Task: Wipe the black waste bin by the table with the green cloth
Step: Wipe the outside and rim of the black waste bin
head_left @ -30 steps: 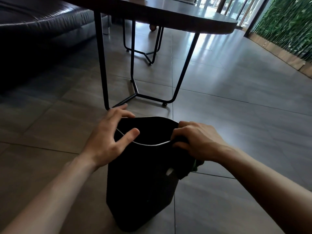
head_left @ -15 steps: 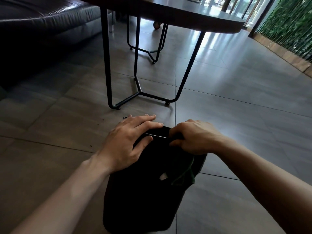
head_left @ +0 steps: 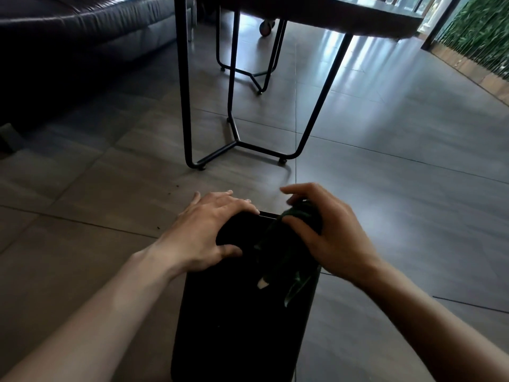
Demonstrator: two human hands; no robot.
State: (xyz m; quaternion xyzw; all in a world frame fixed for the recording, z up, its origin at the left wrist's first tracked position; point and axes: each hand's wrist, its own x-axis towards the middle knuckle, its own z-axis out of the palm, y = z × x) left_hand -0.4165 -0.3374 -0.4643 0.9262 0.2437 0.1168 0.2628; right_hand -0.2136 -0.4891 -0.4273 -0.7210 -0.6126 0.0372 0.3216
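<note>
The black waste bin point(head_left: 242, 312) sits on the grey tiled floor point(head_left: 399, 166) right in front of the person, just short of the table's black metal legs point(head_left: 237, 144), its dark side turned toward the camera. The left hand point(head_left: 209, 232) is planted over the bin's far top edge, fingers spread and curled over the rim, thumb pressing on the near face, gripping it. On the right side of that same top edge, the right hand point(head_left: 327, 238) has the green cloth point(head_left: 301, 216) bunched inside its curled fingers, thumb tucked under the wad, index finger lifted a little. A tail of the cloth hangs down the bin's side, with a small pale tag point(head_left: 263, 283) showing beside it. Both forearms reach in from the bottom corners of the view. Beyond, the dark tabletop point(head_left: 344, 17) crosses the top; a dark leather sofa point(head_left: 82, 31) fills the upper left, and a green plant wall point(head_left: 479, 34) stands at the far right.
</note>
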